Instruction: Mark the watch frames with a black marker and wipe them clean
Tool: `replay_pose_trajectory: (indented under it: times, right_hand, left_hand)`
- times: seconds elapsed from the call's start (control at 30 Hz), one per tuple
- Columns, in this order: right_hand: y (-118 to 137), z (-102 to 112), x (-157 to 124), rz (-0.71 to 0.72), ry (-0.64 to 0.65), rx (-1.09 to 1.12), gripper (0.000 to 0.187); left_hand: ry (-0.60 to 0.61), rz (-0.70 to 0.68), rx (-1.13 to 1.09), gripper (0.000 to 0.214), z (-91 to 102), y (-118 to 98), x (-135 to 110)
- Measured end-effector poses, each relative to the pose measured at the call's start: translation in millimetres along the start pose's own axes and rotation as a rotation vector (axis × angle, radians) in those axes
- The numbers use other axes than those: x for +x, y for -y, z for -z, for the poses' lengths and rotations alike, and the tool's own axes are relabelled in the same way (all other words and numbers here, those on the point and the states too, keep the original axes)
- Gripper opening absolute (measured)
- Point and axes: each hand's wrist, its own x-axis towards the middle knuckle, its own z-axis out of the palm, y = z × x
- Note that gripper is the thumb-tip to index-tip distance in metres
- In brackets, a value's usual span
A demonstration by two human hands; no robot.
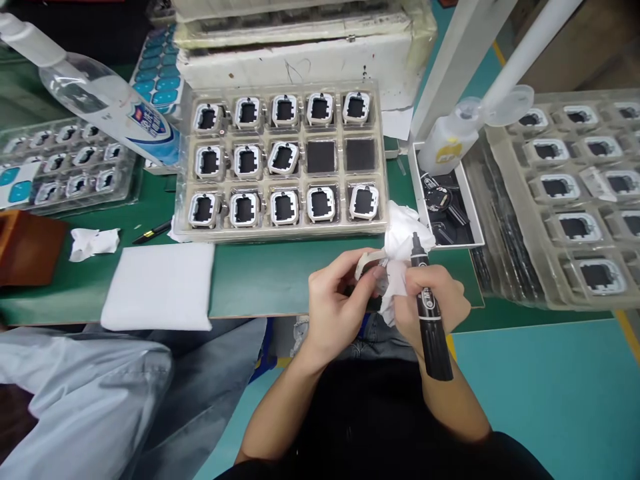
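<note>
13 frames (285,205) occupy 1 tray (280,233); left fingers (356,279) pinch 1 loose frame (367,261), right fingers (443,288) grip 1 marker (431,320) plus cloth (404,228).

The tray (280,233) is thin clear plastic, glossy, with glints along its rim; the frames (285,195) seated in it, like the frame (367,259) in the left hand (333,300), have pale rims with a soft sheen, plastic or metal cannot be told; the marker (430,313) has a smooth, shiny black plastic barrel; the cloth (400,233) is white, soft, crumpled; the mat (260,273) is matt green; the pad (157,285) is white, matt, faintly fuzzy; the bottle (95,93) is clear glossy plastic.
</note>
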Motion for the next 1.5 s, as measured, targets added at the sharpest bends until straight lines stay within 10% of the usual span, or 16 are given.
replay_pose_trajectory:
  times: [0.7,1.0,1.5]
  right_hand:
    - [0.7,-3.6,4.9,-0.148,0.112,0.108,0.024]
    - [2.7,5.3,8.6,-0.124,0.06,0.179,0.023]
    - [6.7,-0.9,11.1,-0.244,0.093,0.117,0.027]
  left_hand:
    - [0.13,-0.042,0.269,0.019,20.5,-2.6,10.8]
    - [0.099,0.239,-0.098,0.023,12.0,-2.9,13.4]
    - [0.127,0.261,-0.138,0.032,16.9,-3.1,9.3]
